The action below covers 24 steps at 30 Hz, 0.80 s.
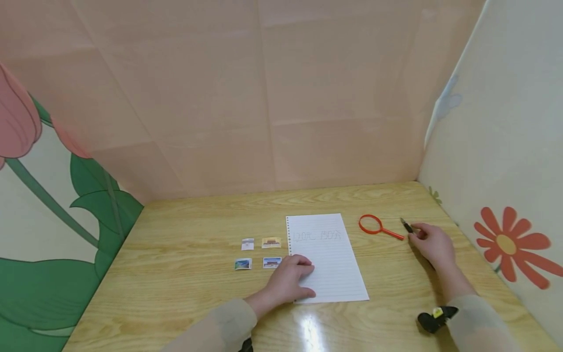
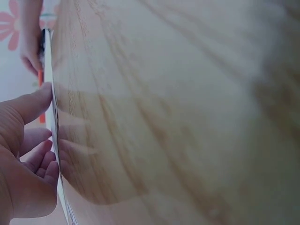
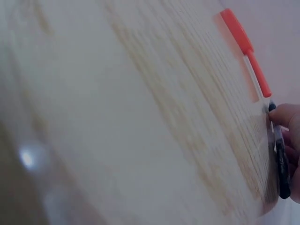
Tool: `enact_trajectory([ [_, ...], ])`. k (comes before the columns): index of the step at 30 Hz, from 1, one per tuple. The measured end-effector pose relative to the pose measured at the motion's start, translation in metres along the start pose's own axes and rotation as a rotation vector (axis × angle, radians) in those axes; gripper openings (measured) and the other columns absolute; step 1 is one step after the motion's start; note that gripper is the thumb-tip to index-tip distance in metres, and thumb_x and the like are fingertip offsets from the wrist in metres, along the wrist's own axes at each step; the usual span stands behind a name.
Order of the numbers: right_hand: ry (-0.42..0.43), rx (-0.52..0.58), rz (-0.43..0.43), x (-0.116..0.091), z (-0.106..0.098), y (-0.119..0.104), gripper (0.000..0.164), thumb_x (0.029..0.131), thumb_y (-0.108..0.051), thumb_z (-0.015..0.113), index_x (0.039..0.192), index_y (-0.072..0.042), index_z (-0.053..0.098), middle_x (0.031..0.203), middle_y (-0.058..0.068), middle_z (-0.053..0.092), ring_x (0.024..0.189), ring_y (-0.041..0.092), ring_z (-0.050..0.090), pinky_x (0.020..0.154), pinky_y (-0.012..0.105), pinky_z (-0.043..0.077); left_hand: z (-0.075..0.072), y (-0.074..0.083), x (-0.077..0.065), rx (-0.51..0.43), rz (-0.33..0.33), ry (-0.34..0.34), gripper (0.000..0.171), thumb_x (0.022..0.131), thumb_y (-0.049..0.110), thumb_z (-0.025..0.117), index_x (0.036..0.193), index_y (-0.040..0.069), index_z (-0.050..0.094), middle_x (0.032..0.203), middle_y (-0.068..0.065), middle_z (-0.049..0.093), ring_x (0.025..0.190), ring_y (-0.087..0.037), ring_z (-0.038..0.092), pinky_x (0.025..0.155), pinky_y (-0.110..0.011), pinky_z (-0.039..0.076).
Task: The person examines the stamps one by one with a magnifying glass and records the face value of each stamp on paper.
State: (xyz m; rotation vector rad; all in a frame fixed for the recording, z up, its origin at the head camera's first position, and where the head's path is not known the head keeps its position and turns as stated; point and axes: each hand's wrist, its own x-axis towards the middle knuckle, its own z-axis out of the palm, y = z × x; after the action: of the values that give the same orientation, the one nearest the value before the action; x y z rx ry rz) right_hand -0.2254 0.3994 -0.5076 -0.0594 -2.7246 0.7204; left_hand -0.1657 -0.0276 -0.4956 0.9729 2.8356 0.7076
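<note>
My left hand rests on the lower left edge of a lined sheet of paper, thumb and fingers spread apart. Faint handwriting runs across the upper part of the sheet. On the right, my right hand pinches a black pen low over the table. In the right wrist view the dark barrel of the pen lies along the fingers. A red magnifying glass lies just left of the pen, its handle pointing at the right hand.
Left of the paper lie several small stamps: a pale one, a yellow-and-red one, a blue-green one and one with a building beside the left hand. A pink sheet backs the wooden table; a flowered wall stands at right.
</note>
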Motion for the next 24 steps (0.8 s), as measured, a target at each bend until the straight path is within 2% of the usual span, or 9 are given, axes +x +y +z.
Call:
enact_trajectory([
  [9,0.006,-0.019,0.001,0.001,-0.002,0.0,0.029,0.088,-0.01,0.066,0.111,0.008,0.066,0.079,0.013,0.063,0.074,0.03,0.056,0.062,0.039,0.041,0.0,-0.002,0.001,-0.003,0.009,0.002,0.062,0.077,0.037,0.085,0.129,0.01,0.066,0.129,0.001,0.059,0.119,-0.017,0.049,0.105,-0.03,0.037],
  [16,-0.029,-0.011,-0.015,0.003,-0.003,0.001,0.034,0.089,-0.013,0.067,0.114,0.01,0.064,0.085,0.019,0.065,0.081,0.038,0.059,0.069,0.051,0.045,-0.005,-0.005,0.0,-0.055,0.024,0.018,0.057,0.082,0.036,0.081,0.13,0.01,0.065,0.129,-0.001,0.062,0.12,-0.018,0.053,0.106,-0.032,0.039],
  [19,-0.042,-0.003,-0.013,0.003,-0.003,0.004,0.038,0.091,-0.017,0.068,0.117,0.01,0.062,0.09,0.023,0.065,0.085,0.041,0.058,0.073,0.055,0.045,-0.008,-0.006,-0.002,-0.104,0.021,0.038,0.055,0.084,0.035,0.079,0.131,0.01,0.065,0.128,-0.002,0.064,0.12,-0.018,0.055,0.106,-0.033,0.039],
  [24,-0.02,0.007,-0.016,0.002,-0.003,0.003,0.043,0.092,-0.021,0.068,0.122,0.009,0.059,0.098,0.027,0.061,0.09,0.043,0.056,0.074,0.057,0.044,-0.016,-0.01,-0.008,-0.268,-0.028,0.072,0.051,0.086,0.032,0.078,0.13,0.011,0.065,0.126,-0.002,0.065,0.117,-0.019,0.058,0.102,-0.035,0.045],
])
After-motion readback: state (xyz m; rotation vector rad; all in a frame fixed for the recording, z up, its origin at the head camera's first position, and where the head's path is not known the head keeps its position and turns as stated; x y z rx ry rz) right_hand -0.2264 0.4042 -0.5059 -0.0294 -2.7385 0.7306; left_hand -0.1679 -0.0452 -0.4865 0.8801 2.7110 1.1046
